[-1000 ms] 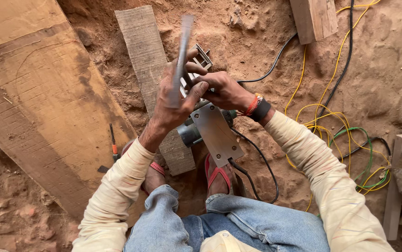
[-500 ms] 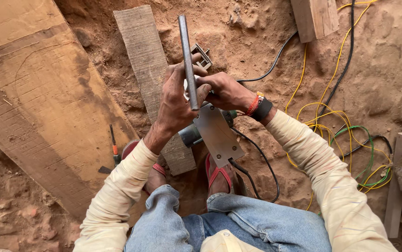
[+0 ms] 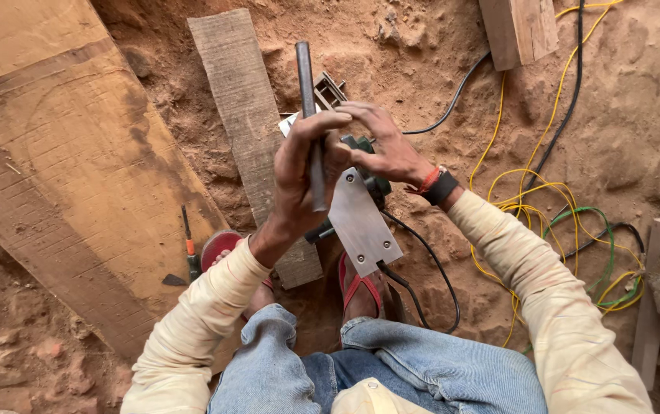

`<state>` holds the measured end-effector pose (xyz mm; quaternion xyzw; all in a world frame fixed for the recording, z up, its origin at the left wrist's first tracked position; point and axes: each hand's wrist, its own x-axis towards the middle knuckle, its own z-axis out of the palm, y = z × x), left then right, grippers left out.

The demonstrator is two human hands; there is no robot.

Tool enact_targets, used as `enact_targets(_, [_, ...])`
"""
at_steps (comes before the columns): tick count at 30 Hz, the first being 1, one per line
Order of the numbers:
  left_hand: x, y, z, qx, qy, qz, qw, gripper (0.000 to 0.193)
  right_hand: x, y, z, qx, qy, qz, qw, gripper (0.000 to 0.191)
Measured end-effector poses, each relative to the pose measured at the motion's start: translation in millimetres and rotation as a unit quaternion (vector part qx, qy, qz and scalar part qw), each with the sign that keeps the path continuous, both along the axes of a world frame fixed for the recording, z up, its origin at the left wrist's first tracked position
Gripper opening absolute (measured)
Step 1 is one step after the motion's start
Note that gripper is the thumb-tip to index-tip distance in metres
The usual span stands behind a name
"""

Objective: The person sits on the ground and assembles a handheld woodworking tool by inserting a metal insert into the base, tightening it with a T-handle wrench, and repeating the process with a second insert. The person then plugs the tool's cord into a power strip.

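Head view: sandy ground [image 3: 636,130], wide plank [image 3: 61,153], yellow cables [image 3: 521,192].

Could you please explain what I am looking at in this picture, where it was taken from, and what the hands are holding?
The picture comes from a camera worn on a person's head, looking down at their own hands and knees, so you see blue jeans, pale sleeves and red sandals on sandy ground. There is no machine arm, just two bare hands. The left hand grips a long flat metal bar, held upright. The right hand rests on a corded power tool with a flat metal base plate turned up towards the camera. Around them lie a narrow wooden plank, a wide wooden board, a screwdriver with an orange collar, and loose yellow, green and black cables.
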<state>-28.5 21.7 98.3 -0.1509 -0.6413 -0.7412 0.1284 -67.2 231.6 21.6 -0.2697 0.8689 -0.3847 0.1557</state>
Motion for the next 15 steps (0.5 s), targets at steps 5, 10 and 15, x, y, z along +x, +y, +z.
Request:
enact_targets(5, [-13.5,8.7,5.7,0.029,0.039,0.093,0.994,0.02,19.4,15.2,0.7,0.028,-0.171,-0.09,0.981,0.061])
enact_targets(10, [-33.3,15.3,0.1,0.058,-0.025,0.047,0.997,0.018,13.1,10.4,11.0,-0.059,-0.019,-0.022,0.998,0.039])
enact_targets(15, [-25.8,15.5,-3.2,0.025,-0.026,0.039,0.999,0.018,6.4,-1.7,7.8,-0.074,0.032,0.023,0.996,0.029])
